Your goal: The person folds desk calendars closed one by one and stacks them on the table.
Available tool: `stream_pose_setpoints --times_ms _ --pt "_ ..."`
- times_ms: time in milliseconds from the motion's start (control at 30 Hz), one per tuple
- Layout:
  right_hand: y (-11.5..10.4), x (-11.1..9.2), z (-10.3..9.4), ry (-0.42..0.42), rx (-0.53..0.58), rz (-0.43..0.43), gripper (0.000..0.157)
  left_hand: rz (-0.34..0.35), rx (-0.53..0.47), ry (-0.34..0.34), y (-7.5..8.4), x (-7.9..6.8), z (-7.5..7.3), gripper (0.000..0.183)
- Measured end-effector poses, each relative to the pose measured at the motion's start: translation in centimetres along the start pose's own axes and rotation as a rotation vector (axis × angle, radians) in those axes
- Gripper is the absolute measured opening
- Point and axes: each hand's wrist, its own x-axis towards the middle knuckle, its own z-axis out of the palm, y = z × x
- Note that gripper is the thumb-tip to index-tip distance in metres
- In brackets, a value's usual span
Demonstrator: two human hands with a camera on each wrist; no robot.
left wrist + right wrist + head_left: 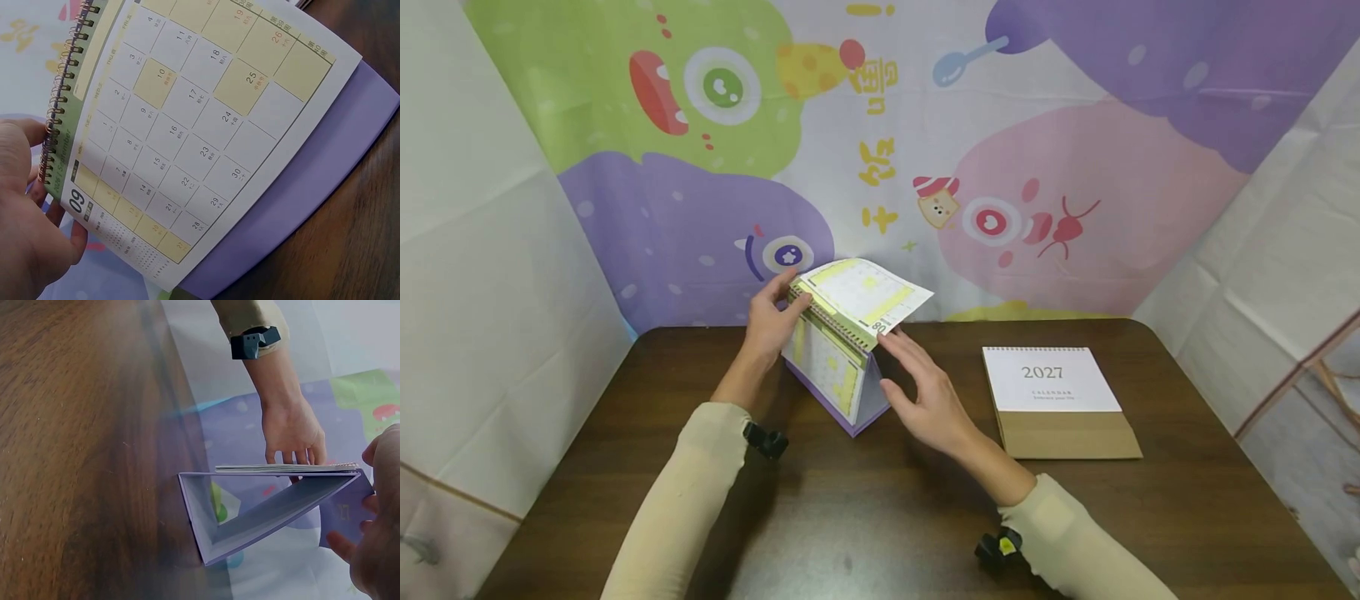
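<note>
A purple-based desk calendar (827, 367) stands as a tent on the table, its September page (165, 134) facing front in the left wrist view. Over the spiral binding (55, 106), a page marked 08 (868, 287) arches up and back. My left hand (767, 321) grips the binding's left end, thumb on the near side and fingers behind. At the other end is my right hand (934, 404), its fingers extended by the 08 page's corner and its thumb apart. The right wrist view shows the stand's hollow side (269, 519), with the right hand (382, 519) near its top.
A second desk calendar (1052, 383), white with a brown base and printed 2027, rests to the right on the dark wooden table (865, 517). A cartoon-printed cloth (880, 125) hangs behind the table, with white sheets (482, 250) at the sides.
</note>
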Motion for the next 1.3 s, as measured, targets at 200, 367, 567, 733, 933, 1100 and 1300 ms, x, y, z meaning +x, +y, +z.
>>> stream_pose_setpoints --times_ms 200,367,567,733,933,1100,1300 --pt "-0.3 0.2 0.0 -0.001 0.024 -0.001 0.062 0.000 -0.029 -0.025 0.3 -0.2 -0.3 0.066" --pt "-0.2 0.5 0.1 0.007 0.050 -0.018 0.064 0.029 -0.008 -0.017 0.3 0.0 -0.4 0.066" --pt "-0.7 0.7 0.1 0.011 0.066 -0.035 0.065 0.048 0.007 -0.007 0.3 -0.1 -0.4 0.065" --pt "-0.9 0.7 0.3 0.001 0.069 -0.047 0.066 0.055 -0.002 -0.001 0.3 -0.2 -0.6 0.063" --pt "-1.3 1.0 0.3 -0.004 0.073 -0.077 0.065 0.061 -0.030 0.029 0.9 -0.3 -1.0 0.053" --pt "-1.7 1.3 0.2 -0.010 0.082 -0.085 0.066 0.103 -0.089 0.030 1.5 -0.3 -1.4 0.050" --pt "-1.8 1.2 0.3 -0.022 0.075 -0.098 0.064 0.124 -0.096 0.066 1.2 -0.5 -1.9 0.058"
